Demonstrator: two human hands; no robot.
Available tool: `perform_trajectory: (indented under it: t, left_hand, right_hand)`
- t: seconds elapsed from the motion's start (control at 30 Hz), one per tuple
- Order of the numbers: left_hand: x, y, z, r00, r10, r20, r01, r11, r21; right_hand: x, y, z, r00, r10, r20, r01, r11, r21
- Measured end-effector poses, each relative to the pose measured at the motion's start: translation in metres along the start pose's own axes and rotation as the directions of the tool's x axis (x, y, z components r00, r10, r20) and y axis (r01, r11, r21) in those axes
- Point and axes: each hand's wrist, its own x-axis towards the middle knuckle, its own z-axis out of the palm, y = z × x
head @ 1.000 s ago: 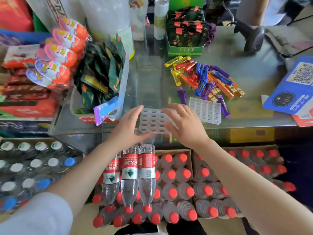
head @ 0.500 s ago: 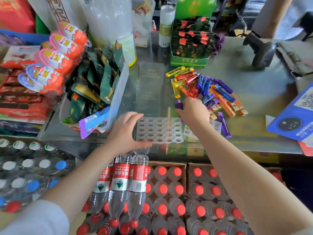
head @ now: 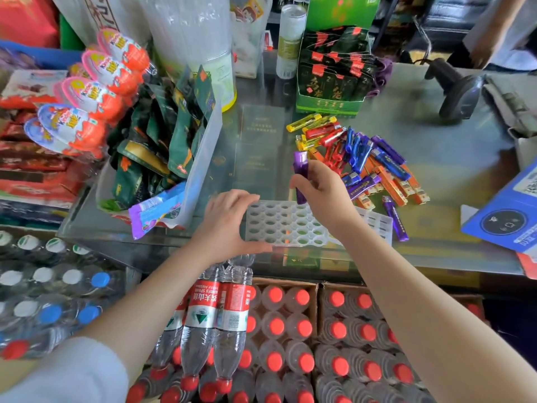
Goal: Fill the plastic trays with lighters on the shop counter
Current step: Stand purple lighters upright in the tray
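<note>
A clear plastic tray (head: 283, 225) with rows of oval holes lies at the near edge of the glass counter (head: 436, 158); its holes show no lighters. My left hand (head: 229, 222) rests against the tray's left end, fingers spread. My right hand (head: 322, 193) pinches a purple lighter (head: 300, 173) upright just above the tray's far right corner. A second tray (head: 377, 225) lies partly under my right wrist. A pile of lighters (head: 357, 152), yellow, red, blue, purple and orange, spreads behind the trays. One purple lighter (head: 395, 219) lies apart at the right.
A clear bin of green snack packets (head: 174, 146) stands left of the tray, chocolate eggs (head: 96, 91) beyond it. A green display box (head: 334, 74) and a barcode scanner (head: 459, 94) stand at the back. A blue QR sign (head: 505, 219) lies right. Water bottles (head: 276, 330) fill boxes below.
My right hand went from the tray to the lighter pile, took a purple lighter and now holds it upright above the tray. My left hand stayed at the tray's left end.
</note>
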Motion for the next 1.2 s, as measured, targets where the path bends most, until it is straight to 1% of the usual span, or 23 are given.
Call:
perform_trajectory:
  t: [0.07, 0.17, 0.3, 0.37, 0.43, 0.5, 0.63, 0.83, 0.9, 1.03, 1.13, 1.17, 1.2]
  left_hand:
    - [-0.002, -0.003, -0.001, 1.0, 0.002, 0.011, -0.001, 0.998, -0.056]
    - [-0.008, -0.012, -0.005, 1.0, 0.013, 0.011, -0.011, 0.981, -0.194]
    - [-0.011, -0.014, -0.009, 1.0, 0.015, -0.001, -0.015, 0.958, -0.285]
    - [-0.011, -0.014, -0.008, 1.0, 0.019, -0.013, -0.022, 0.951, -0.31]
    - [-0.01, -0.014, -0.009, 1.0, 0.011, -0.017, -0.016, 0.943, -0.333]
    - [-0.01, -0.015, -0.009, 1.0, 0.016, -0.024, -0.023, 0.941, -0.339]
    - [-0.009, -0.017, -0.007, 1.0, 0.013, -0.022, -0.019, 0.946, -0.324]
    - [-0.008, -0.016, -0.008, 0.999, 0.015, -0.033, -0.024, 0.948, -0.318]
    - [-0.008, -0.013, -0.009, 0.999, 0.002, -0.039, -0.015, 0.948, -0.318]
    - [-0.008, -0.01, -0.01, 0.999, 0.008, -0.038, -0.019, 0.954, -0.298]
    - [-0.007, -0.01, -0.011, 1.0, -0.002, -0.016, -0.003, 0.955, -0.298]
    - [-0.007, -0.009, -0.012, 1.0, -0.002, -0.011, -0.001, 0.955, -0.296]
    - [-0.007, -0.008, -0.013, 1.0, -0.005, -0.007, 0.003, 0.957, -0.292]
  right_hand:
    - [-0.003, -0.001, 0.006, 0.999, 0.015, 0.034, -0.016, 1.0, 0.02]
    - [-0.003, -0.005, 0.016, 0.995, -0.021, 0.097, 0.015, 0.998, 0.055]
    - [0.001, -0.01, 0.033, 0.978, -0.076, 0.194, 0.074, 0.997, 0.018]
    - [0.004, -0.011, 0.037, 0.98, -0.08, 0.184, 0.082, 0.997, -0.003]
    - [0.006, -0.01, 0.038, 0.988, -0.085, 0.132, 0.091, 0.995, -0.041]
    - [0.007, -0.008, 0.037, 0.991, -0.093, 0.1, 0.1, 0.992, -0.074]
    - [0.007, -0.007, 0.039, 0.981, -0.124, 0.152, 0.145, 0.979, -0.14]
    - [0.009, -0.005, 0.043, 0.935, -0.273, 0.225, 0.328, 0.907, -0.264]
    - [0.009, -0.002, 0.046, 0.927, -0.305, 0.216, 0.361, 0.881, -0.307]
    - [0.009, -0.002, 0.047, 0.927, -0.329, 0.181, 0.374, 0.85, -0.371]
    - [0.002, -0.001, 0.042, 0.925, -0.324, 0.198, 0.379, 0.803, -0.46]
    - [0.0, 0.001, 0.036, 0.935, -0.311, 0.171, 0.355, 0.808, -0.47]
    - [-0.002, 0.005, 0.027, 0.951, -0.289, 0.107, 0.306, 0.833, -0.461]
